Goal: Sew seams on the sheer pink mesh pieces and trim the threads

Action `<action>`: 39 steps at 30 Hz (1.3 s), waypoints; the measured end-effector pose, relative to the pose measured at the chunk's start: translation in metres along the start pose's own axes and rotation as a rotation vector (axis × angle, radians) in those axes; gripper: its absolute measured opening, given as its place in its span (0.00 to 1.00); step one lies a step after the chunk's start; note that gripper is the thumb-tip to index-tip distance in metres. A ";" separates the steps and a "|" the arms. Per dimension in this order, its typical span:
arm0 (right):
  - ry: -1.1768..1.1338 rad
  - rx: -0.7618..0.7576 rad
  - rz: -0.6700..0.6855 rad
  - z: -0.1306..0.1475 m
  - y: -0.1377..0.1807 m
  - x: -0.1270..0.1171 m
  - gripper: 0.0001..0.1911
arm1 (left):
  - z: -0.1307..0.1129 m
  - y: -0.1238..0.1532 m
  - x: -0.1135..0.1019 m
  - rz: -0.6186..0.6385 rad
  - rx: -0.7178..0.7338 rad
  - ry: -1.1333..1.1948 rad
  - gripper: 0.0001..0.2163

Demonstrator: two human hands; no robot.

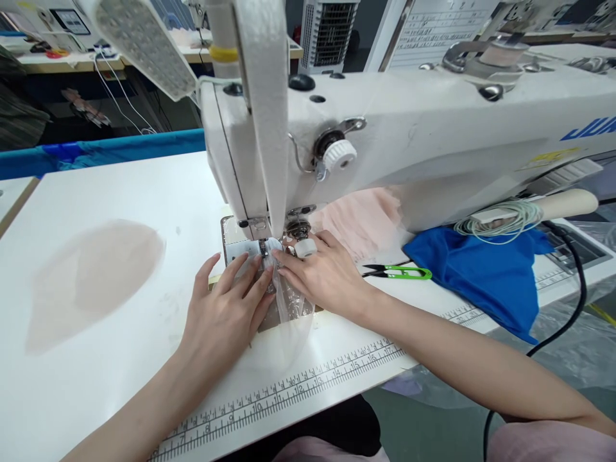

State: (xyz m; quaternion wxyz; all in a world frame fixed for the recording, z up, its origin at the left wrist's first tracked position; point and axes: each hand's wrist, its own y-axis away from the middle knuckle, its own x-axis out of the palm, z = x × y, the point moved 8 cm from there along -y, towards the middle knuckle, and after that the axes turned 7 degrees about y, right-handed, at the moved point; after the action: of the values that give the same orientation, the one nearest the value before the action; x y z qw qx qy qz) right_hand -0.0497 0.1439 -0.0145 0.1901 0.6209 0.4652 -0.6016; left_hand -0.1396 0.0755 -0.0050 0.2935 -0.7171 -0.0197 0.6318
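Note:
A strip of sheer, pale fabric (290,314) runs under the presser foot (263,248) of a white sewing machine (385,122) and hangs toward the table's front edge. My left hand (228,305) lies flat with fingers spread, its fingertips on the fabric and metal plate just left of and before the foot. From the right, my right hand (327,273) has thumb and index finger together on the fabric beside the foot. Its other fingers are partly behind the machine's white knob. The needle tip is too small to make out.
An oval sheer fabric piece (103,276) lies on the left of the table. Pink fabric (360,221) sits under the machine arm. Right of my hand are green thread snips (404,272) and blue cloth (481,276). A printed ruler (289,389) edges the table; a black cable (580,282) hangs right.

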 end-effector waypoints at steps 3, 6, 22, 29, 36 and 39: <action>0.009 -0.003 -0.002 0.000 -0.001 -0.001 0.16 | 0.001 0.000 0.001 -0.006 -0.009 0.014 0.15; 0.012 -0.001 -0.003 0.001 -0.001 -0.001 0.16 | 0.003 0.000 0.002 -0.003 -0.009 0.012 0.15; -0.033 -0.006 -0.076 -0.004 0.000 -0.012 0.14 | 0.004 -0.001 -0.006 0.019 -0.007 0.009 0.15; -0.492 -0.188 0.355 0.003 0.013 -0.030 0.10 | -0.016 0.022 -0.023 0.403 -0.059 0.353 0.12; -0.624 -0.108 0.450 0.001 0.013 -0.027 0.09 | -0.021 0.018 -0.005 0.357 -0.055 0.165 0.14; -0.665 -0.069 0.439 -0.001 0.012 -0.025 0.03 | 0.001 0.009 0.000 0.340 -0.220 0.381 0.15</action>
State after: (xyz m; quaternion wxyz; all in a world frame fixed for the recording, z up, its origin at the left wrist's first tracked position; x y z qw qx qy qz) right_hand -0.0354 0.1295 0.0050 0.4752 0.4702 0.2547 -0.6987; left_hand -0.1437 0.0689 -0.0094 0.1021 -0.8437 0.0882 0.5196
